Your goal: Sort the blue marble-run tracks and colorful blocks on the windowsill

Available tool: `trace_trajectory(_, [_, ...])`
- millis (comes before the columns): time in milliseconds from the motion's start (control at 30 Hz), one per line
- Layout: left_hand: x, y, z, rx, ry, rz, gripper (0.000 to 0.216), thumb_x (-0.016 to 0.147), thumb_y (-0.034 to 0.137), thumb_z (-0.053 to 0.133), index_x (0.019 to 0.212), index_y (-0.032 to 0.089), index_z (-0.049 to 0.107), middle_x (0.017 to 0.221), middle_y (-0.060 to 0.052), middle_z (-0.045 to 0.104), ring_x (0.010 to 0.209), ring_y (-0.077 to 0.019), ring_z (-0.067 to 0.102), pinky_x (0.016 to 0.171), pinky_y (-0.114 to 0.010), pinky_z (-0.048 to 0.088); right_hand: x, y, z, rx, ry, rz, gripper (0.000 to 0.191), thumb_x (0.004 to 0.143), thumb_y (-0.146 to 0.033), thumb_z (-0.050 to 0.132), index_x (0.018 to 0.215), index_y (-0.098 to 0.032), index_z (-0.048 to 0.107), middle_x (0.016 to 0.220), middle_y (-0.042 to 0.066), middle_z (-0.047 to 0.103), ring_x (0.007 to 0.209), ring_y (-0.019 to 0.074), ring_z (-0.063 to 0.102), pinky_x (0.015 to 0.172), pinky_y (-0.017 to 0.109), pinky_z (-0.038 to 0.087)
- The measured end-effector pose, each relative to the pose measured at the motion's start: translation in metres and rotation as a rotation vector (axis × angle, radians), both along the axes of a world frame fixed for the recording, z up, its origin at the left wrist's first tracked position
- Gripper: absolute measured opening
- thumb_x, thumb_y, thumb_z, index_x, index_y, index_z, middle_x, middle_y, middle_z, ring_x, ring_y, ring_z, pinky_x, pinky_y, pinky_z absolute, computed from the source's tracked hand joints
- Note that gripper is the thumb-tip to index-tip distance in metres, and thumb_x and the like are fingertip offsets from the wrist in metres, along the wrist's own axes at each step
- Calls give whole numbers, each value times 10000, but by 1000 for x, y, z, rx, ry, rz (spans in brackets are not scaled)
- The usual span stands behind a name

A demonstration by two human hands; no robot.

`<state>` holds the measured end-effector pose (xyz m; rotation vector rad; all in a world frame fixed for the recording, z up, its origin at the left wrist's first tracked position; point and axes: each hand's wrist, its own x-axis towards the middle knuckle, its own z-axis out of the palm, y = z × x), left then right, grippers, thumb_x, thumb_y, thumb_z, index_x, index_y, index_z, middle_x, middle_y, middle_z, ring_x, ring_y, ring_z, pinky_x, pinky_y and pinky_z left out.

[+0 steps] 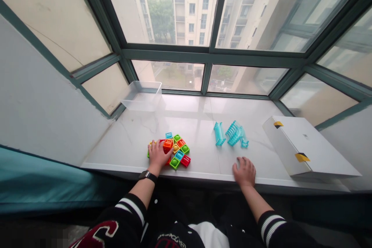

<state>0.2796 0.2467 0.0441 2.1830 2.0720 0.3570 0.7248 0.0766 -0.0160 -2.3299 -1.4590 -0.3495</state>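
A cluster of small coloured square blocks (178,150), orange, green, red and blue, lies on the white marble window sill (192,120). My left hand (157,154) rests on the left side of the cluster, fingers spread over the blocks, a black watch on its wrist. My right hand (245,171) lies near the sill's front edge with its fingers curled down on the bare surface, holding nothing visible. Translucent teal curved track pieces (231,133) lie a little beyond the right hand.
A clear plastic bin (143,96) stands at the back left of the sill by the window. A white cardboard box (305,147) with yellow tape lies at the right. Green window frames surround the sill; a teal cushion (35,182) is at lower left.
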Motion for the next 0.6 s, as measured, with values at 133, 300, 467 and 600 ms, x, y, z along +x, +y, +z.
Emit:
trace_trajectory(133, [10, -1, 1, 1, -2, 23, 825, 925, 722, 511, 1510, 141, 547, 1646, -181, 454, 1600, -436, 225, 1319, -592, 50, -1, 1, -2, 27, 18, 5, 351, 925, -316, 562, 1217, -176, 697, 1322, 165, 619, 1227, 326, 533, 1072, 466, 387])
trace_trajectory(300, [40, -4, 2, 9, -1, 9, 890, 912, 778, 487, 1523, 133, 531, 1646, -196, 448, 1594, -454, 222, 1310, -603, 46, -2, 3, -3, 40, 41, 5, 353, 930, -322, 546, 1215, -174, 693, 1328, 169, 614, 1243, 326, 519, 1094, 470, 369])
trace_trajectory(467, [71, -8, 6, 9, 3, -53, 948, 875, 832, 495, 1528, 146, 527, 1651, -196, 440, 1594, -469, 206, 1302, -620, 43, -6, -2, 7, 48, 140, 72, 384, 947, -361, 551, 1251, -160, 669, 1346, 186, 620, 1274, 340, 529, 1122, 515, 396])
trace_trajectory(600, [74, -7, 8, -7, 24, -52, 921, 885, 827, 476, 1523, 164, 535, 1662, -179, 430, 1601, -460, 195, 1306, -608, 34, -44, -3, 20, 52, 322, 493, 457, 978, -400, 571, 1388, -199, 591, 1375, 171, 629, 1324, 342, 546, 1144, 549, 438])
